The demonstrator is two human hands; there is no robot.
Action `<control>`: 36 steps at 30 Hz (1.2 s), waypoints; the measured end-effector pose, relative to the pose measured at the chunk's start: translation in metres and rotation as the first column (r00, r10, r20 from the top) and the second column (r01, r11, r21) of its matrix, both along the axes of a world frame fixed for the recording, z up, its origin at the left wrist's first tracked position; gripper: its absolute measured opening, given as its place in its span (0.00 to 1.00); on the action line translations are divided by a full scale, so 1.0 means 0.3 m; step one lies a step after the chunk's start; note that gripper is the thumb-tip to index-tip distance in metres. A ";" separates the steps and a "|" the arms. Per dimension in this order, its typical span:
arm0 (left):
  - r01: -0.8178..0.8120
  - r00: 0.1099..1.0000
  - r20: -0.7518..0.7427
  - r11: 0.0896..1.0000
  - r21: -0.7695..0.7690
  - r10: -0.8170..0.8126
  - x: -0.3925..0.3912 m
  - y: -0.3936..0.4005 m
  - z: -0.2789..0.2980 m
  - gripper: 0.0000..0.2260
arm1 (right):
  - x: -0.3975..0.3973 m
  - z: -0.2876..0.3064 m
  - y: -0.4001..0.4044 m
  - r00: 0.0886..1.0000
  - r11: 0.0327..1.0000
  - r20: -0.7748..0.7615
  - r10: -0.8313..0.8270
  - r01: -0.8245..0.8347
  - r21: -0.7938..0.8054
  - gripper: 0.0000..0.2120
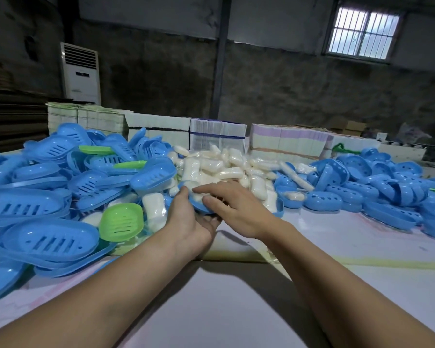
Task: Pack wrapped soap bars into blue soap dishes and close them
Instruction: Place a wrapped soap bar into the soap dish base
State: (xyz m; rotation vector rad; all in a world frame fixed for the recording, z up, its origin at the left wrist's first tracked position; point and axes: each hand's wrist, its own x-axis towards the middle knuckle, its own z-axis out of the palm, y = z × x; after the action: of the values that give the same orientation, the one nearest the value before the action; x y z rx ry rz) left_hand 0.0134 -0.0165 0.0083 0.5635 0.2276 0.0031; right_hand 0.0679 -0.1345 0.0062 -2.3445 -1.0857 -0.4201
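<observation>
In the head view, a blue soap dish (pixel 199 205) is held above the near edge of the counter (pixel 312 285), in front of a heap of white wrapped soap bars (pixel 224 169). The dish is an oval of glossy plastic, mostly hidden by the hands, and a pale wrapped soap bar (pixel 197 195) lies in it. The left hand (pixel 189 222) cups the dish from below, its fingers curled under it and its thumb hooked over the far rim. The right hand (pixel 234 207) lies on top, its fingers (pixel 206 189) stretched nearly straight and pressing on the soap bar. Slotted blue dish trays (pixel 48 239) pile up on the left, with a green tray (pixel 121 222) among them, and domed blue lids (pixel 337 194) on the right.
</observation>
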 end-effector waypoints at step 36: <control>0.241 0.969 -0.085 0.966 0.096 -0.233 0.012 -0.065 -0.100 0.23 | 0.316 -0.096 -0.442 0.601 0.574 -0.365 -0.711 0.796 0.193 0.08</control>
State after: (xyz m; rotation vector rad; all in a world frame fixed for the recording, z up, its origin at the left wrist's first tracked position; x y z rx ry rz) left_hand 0.0170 -0.0360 -0.0217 0.6946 0.2313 -0.2392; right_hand 0.1628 -0.2671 -0.0225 -2.3391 0.2007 -0.5372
